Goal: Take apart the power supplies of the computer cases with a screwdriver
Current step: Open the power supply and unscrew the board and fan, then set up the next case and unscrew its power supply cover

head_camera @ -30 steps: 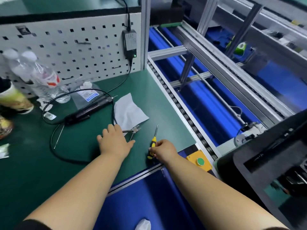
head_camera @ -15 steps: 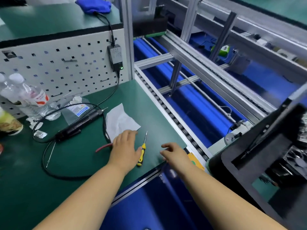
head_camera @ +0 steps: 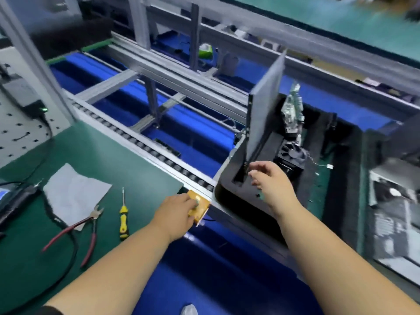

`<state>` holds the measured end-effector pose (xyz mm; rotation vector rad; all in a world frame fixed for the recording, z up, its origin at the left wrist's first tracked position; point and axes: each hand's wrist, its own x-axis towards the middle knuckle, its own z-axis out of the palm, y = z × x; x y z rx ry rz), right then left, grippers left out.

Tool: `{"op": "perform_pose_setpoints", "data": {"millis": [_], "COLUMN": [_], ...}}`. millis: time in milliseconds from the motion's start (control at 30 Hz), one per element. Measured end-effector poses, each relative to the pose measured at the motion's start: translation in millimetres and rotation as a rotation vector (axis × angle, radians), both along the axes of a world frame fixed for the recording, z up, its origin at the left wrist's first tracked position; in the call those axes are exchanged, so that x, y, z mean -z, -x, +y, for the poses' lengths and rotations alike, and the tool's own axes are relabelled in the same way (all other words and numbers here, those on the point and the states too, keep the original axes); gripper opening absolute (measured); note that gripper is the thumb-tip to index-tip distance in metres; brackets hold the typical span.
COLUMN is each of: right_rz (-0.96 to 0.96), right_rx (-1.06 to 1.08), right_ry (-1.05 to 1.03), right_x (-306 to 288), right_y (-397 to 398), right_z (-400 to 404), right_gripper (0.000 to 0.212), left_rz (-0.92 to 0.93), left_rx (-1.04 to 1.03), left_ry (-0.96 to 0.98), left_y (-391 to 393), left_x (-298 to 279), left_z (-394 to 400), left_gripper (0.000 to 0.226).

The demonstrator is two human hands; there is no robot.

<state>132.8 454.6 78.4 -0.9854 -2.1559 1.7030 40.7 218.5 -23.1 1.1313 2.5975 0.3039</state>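
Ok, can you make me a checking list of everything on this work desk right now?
Surface: green mat, bare in the middle.
Job's things: yellow screwdriver lies unused; black computer case on the rollers, side panel upright.
Clutter: red pliers, white paper.
Hands: left hand presses the yellow button box; right hand reaches at the case, grip unclear.
Cables: black cable loops over the mat.
Surroundings: roller conveyor, pegboard.
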Motion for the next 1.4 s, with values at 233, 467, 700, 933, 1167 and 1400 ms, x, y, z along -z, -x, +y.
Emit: {"op": "perform_pose_setpoints", "data": {"millis": [233,467,700,933,1167,1400], "right_rz": [-0.009,0.006,0.031,0.111,0.221,0.291], "right_rx": [0.161,0.176,0.179,0.245,0.326,0.399], "right_ry": [-0.039,-0.01,-0.02,-0.037,-0.054,-0.05], "right_x": [-3,-2,-7,-24,-52,-68], "right_y": [-61,-76,-87,-108,-154,-208], "right_z": [30,31,36,50,71,104], "right_gripper": [0.02,0.02,0.022,0.021,0.02,0.031], "left_rz": [0.089,0.079,0.025,-0.038,-0.124,-0.219], "left_rx": [0.019,-0.093,-0.143,-0.296,-0.298,-0.178], "left_ry": [0.03,0.091,0.026,-0.497,-0.778,-0.838], "left_y": [-3,-7,-3,-16,-45,-90], "left_x": [8,13,-12,-78,-133,-165], "left_z": [21,31,43,66,108,157], "left_gripper": [0.037,0.035,0.032,0.007,0.017,0.02]}}
